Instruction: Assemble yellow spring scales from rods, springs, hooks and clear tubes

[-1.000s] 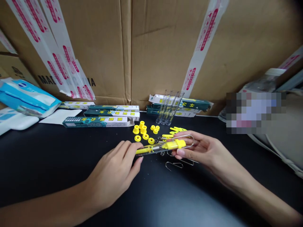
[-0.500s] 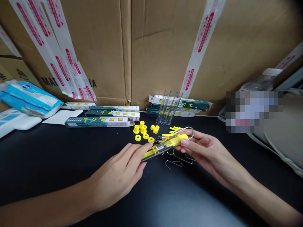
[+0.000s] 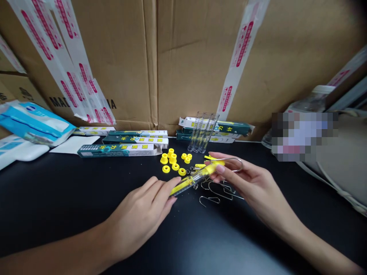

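Observation:
A clear tubular spring scale [image 3: 189, 181] with yellow parts inside is held between both hands above the table. My left hand [image 3: 143, 214] is closed around its lower end, which the fingers partly hide. At the upper end, the fingers of my right hand [image 3: 243, 179] pinch the yellow cap [image 3: 212, 166], from which a metal wire loop [image 3: 239, 160] sticks out to the right. Beneath lie loose wire hooks [image 3: 210, 199]. Just beyond are small yellow caps [image 3: 175, 166] and thin yellow strips, partly hidden by the right hand.
Several clear tubes [image 3: 200, 133] stand upright behind the parts. Printed narrow boxes [image 3: 120, 149] lie along the back against a large taped cardboard carton [image 3: 123, 57]. A blue tissue pack [image 3: 37, 122] is at left; a plastic bottle [image 3: 311, 101] and a beige bag [image 3: 335, 152] are at right.
The wire loop has turned and now points further right. My right hand has shifted slightly on the capped end; the left keeps its hold on the tube.

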Demonstrator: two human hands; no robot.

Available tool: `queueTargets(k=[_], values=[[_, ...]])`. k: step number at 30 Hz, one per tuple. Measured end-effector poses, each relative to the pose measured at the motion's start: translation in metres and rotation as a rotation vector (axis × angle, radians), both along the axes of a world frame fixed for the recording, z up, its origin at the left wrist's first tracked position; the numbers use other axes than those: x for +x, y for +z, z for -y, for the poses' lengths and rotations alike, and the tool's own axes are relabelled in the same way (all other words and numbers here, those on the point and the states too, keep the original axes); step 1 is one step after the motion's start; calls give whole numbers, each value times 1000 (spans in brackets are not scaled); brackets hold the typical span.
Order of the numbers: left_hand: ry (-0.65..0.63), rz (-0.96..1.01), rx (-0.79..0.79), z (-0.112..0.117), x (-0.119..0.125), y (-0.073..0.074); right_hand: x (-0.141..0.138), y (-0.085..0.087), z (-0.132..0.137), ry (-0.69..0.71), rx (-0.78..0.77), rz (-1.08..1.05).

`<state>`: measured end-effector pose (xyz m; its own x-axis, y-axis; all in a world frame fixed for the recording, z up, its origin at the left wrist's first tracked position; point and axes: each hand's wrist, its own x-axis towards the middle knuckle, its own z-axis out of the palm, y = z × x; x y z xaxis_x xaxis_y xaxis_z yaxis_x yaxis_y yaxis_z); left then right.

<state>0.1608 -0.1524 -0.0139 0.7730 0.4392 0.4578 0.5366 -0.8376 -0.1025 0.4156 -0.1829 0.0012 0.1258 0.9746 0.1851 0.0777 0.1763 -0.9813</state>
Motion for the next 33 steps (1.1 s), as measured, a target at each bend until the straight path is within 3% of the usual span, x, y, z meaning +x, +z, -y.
queueTargets(k=[5,16,23,29,33], values=[[33,50,-22,1,-2,0,-1,1,3,21,2,61],[56,153,-349,-2,-5,-2,-3,-2,3,126,42,-49],[44,251,-567,-3,-5,4,-5,2,2,38,-7,81],[119,368,-617,-8,-2,5,-2,2,-1,-2,-52,-36],[154,425,-783,-13,-1,9,3,6,-3,-47,-130,-181]])
